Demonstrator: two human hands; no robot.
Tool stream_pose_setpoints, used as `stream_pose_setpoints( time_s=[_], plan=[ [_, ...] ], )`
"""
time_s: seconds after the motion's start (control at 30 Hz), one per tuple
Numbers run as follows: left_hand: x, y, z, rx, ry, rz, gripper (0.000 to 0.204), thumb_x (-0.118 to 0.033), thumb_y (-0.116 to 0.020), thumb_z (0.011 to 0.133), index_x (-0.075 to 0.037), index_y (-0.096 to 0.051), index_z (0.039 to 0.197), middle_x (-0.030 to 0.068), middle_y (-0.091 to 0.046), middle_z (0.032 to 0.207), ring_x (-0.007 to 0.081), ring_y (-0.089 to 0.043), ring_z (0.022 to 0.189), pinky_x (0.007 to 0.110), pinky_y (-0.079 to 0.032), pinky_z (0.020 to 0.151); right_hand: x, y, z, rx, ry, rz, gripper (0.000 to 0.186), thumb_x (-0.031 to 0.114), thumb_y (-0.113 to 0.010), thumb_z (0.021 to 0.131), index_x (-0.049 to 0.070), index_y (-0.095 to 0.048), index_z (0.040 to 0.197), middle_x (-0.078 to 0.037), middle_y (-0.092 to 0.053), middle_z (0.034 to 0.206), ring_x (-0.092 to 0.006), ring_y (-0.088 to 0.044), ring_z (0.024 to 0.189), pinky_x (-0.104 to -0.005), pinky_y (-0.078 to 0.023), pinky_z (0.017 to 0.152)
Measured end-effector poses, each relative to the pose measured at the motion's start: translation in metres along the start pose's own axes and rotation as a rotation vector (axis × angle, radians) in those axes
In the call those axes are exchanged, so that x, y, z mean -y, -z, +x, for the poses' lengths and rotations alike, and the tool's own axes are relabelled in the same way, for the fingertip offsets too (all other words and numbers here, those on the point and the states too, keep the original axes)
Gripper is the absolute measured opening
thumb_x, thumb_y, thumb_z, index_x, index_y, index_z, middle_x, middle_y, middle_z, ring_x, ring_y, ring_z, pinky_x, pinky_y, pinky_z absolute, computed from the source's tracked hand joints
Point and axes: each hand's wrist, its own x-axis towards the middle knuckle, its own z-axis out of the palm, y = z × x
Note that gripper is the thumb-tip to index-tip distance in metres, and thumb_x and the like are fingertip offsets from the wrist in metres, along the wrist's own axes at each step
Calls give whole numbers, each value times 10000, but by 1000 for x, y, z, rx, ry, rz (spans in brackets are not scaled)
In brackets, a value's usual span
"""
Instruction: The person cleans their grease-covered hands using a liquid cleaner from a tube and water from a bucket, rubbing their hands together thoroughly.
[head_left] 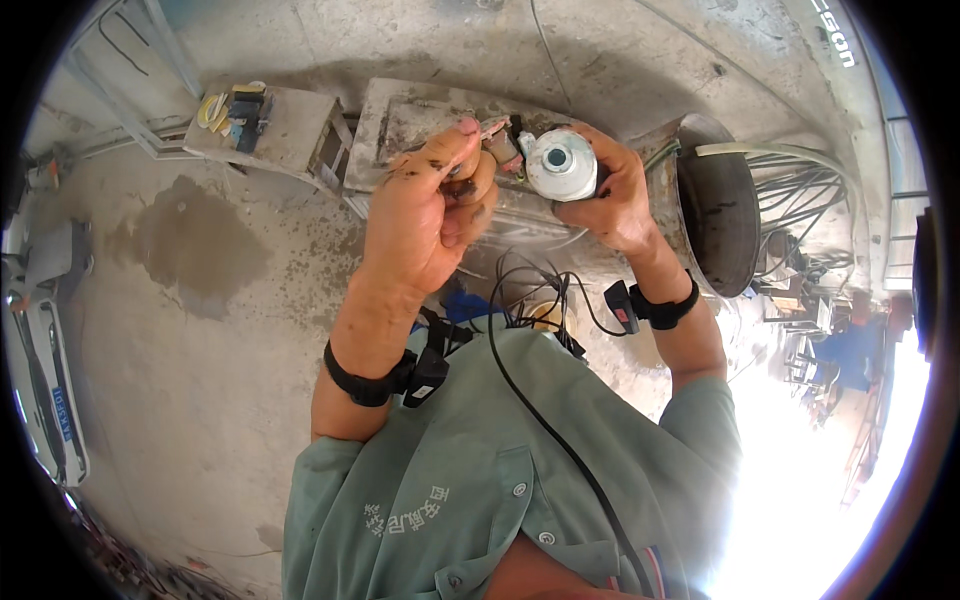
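Note:
In front of me, my right hand [622, 195] is wrapped round a white plastic bottle [568, 182]. The bottle's round top with a dark centre faces up towards me. My left hand [430, 195] is to the left of it, fingers curled and thumb pressed to the forefinger. Whatever those dirt-smeared fingers may hold is too small or hidden to make out. Between the hands is a small pinkish and black object [504, 146] that I cannot identify. Beneath both hands is a worn, dusty bench [400, 100].
A low stool [300, 110] at the far left bears a yellow roll and dark items. An open metal drum [745, 210] stands right of the bench, with hoses [800, 195] behind it. A black cable [530, 400] crosses my shirt. The floor has a wet patch [195, 240].

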Motion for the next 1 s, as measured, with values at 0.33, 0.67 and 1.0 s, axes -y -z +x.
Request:
stream_pose_setpoints(
  time_s=[0.33, 0.67, 1.0],
  plan=[
    [16, 12, 5, 59, 93, -346, 276, -196, -492, 853, -119, -308, 662, 8, -308, 610, 100, -286, 473, 235, -221, 385, -18, 1, 0, -70, -154, -39, 567, -10, -675, 608, -26, -597, 1170, -56, -652, 1013, -114, -579, 930, -277, -468, 844],
    [20, 21, 20, 39, 81, -250, 318, -279, -466, 893, -116, -316, 665, 12, -318, 646, 106, -300, 533, 234, -237, 432, -205, 69, 3, -323, -588, -730, 591, 172, -756, 599, -3, -579, 1134, -198, -670, 1033, -345, -641, 982, -412, -488, 840],
    [45, 40, 70, -235, 52, -92, 383, -223, -467, 979, -135, -305, 643, -19, -265, 603, 84, -258, 495, 219, -196, 400, -382, 115, -21, -212, -923, -939, 572, 242, -736, 685, 33, -518, 1171, -237, -643, 1135, -415, -601, 1091, -478, -477, 899]
  ],
)
